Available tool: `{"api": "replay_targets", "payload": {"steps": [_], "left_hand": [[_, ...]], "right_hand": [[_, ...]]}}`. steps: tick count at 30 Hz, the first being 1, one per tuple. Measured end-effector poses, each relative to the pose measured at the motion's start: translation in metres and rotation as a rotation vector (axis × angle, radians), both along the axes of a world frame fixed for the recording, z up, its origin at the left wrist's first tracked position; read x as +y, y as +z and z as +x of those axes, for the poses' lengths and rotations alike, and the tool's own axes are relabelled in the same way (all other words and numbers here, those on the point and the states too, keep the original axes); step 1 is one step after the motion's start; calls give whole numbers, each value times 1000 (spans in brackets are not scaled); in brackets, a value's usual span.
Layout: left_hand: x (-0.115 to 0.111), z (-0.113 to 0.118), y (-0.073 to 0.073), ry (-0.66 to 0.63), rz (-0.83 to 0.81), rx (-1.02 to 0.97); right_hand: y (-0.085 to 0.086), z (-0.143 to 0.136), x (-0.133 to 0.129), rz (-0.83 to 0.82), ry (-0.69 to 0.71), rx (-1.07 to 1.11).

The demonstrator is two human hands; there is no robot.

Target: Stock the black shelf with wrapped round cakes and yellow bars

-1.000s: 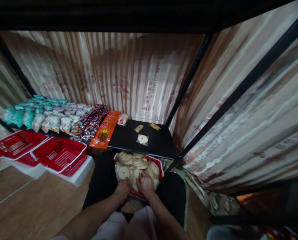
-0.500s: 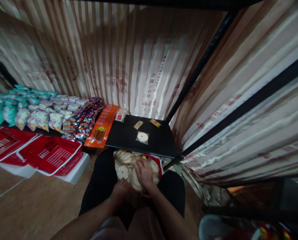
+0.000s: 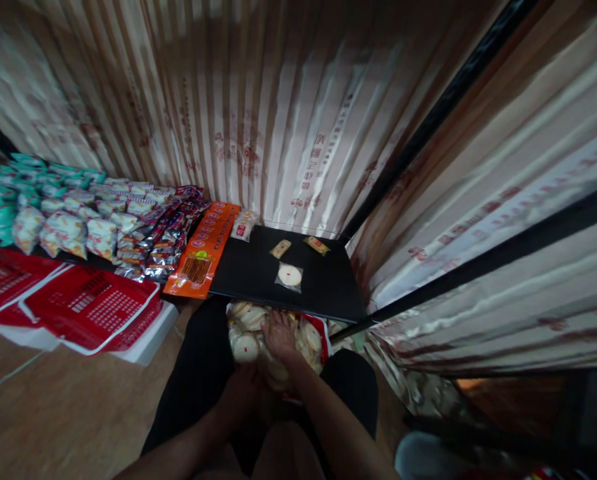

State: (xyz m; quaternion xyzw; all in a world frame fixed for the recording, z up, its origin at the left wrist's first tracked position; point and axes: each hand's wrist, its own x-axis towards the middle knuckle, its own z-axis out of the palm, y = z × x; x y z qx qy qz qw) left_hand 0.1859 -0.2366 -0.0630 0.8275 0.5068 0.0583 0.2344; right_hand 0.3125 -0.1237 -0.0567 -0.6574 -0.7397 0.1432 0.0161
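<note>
Now nearer the black shelf (image 3: 248,267) than before, right hand (image 3: 281,339) spread flat on wrapped biscuits (image 3: 245,348), left hand (image 3: 245,381) dim, grip unclear.

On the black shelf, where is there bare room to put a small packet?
The black shelf is bare between the orange pouch and the round wafer packet, and from that packet to the right end. Crowded: left of the pouch, with snack bags, and the packet-filled red container.
</note>
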Motion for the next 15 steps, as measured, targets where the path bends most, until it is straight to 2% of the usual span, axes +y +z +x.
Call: {"api": "replay_targets", "payload": {"steps": [9, 15], "left_hand": [[5, -6, -1, -22, -90, 10], [5, -9, 0, -33, -128, -23]], "right_hand": [[-4, 3, -29, 201, 13, 77], [-4, 20, -57, 392, 131, 187]]}}
